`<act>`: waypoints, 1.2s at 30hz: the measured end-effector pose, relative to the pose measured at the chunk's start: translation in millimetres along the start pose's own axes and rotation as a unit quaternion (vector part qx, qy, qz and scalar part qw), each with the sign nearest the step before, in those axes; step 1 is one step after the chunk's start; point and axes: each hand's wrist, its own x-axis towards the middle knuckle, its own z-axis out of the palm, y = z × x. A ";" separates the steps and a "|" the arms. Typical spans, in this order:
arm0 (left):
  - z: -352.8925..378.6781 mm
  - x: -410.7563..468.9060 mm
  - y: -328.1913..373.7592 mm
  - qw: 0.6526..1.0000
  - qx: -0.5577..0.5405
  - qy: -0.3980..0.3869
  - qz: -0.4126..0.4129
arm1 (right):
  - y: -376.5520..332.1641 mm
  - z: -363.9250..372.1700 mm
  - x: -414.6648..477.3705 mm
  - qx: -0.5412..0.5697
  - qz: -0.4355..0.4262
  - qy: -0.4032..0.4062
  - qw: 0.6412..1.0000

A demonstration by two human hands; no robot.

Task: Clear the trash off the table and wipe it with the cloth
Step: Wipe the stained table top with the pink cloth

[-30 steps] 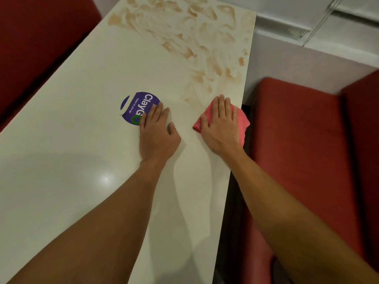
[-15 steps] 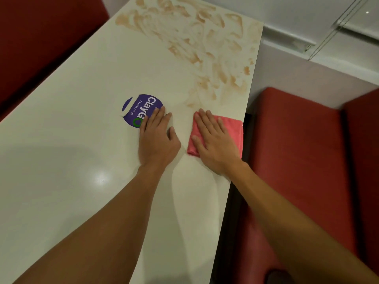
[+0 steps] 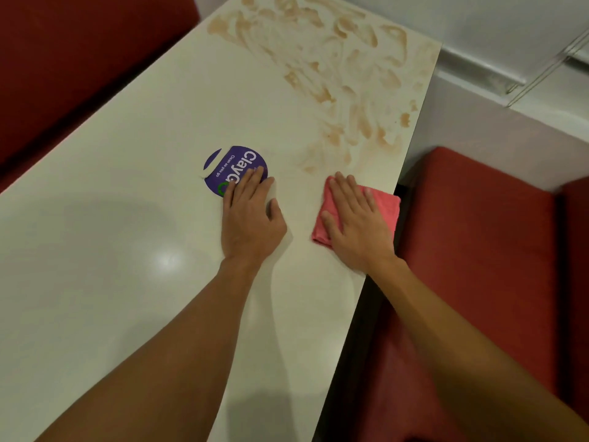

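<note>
A white table [image 3: 105, 237] carries brown smeared stains [image 3: 338, 68] across its far right end. My right hand [image 3: 357, 224] lies flat, fingers spread, pressing a folded pink cloth [image 3: 384, 202] against the tabletop near the right edge, just below the nearest stains. My left hand [image 3: 251, 218] rests flat on the table beside it, fingertips overlapping a round purple "ClayGo" sticker [image 3: 229, 167]. No loose trash shows on the table.
Red padded bench seats stand on both sides, one at the right [image 3: 478, 250] and one at the upper left [image 3: 63, 59]. A pale wall ledge [image 3: 478, 71] runs past the table's far end.
My right hand has slid the pink cloth from the table's right edge leftward and toward me, turning its fingers to the upper left. My left hand has stayed on the sticker.
</note>
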 end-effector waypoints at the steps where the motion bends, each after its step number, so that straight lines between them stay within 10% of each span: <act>1: -0.3 0.2 -0.1 1.000 0.003 0.001 0.000 | -4.2 0.6 10.5 -0.002 0.046 0.009 0.999; 4: -2.2 1.6 0.1 1.000 0.024 0.003 0.000 | -29.0 4.1 36.2 -0.006 0.103 0.021 0.994; 9: -0.5 0.4 0.4 0.999 0.036 0.009 0.001 | -11.7 0.9 0.2 0.001 -0.073 -0.016 0.997; 15: 0.4 0.2 -2.1 0.998 0.054 0.012 -0.006 | -26.2 2.0 32.7 0.008 0.100 0.021 0.995; 21: 1.3 -1.4 -1.8 0.998 0.054 0.024 -0.011 | -20.4 3.1 1.5 0.017 -0.057 -0.003 0.998; 27: 0.4 -1.6 -1.4 0.998 0.046 0.030 -0.014 | -36.0 4.9 39.5 0.014 0.099 0.026 0.995; 32: 1.2 -1.9 -2.7 0.999 0.036 0.030 -0.016 | -24.7 1.9 11.5 0.009 -0.095 -0.016 0.995; 36: 0.7 -1.9 -4.1 0.999 0.026 0.029 -0.014 | -12.6 -0.6 28.2 0.004 -0.039 0.001 0.999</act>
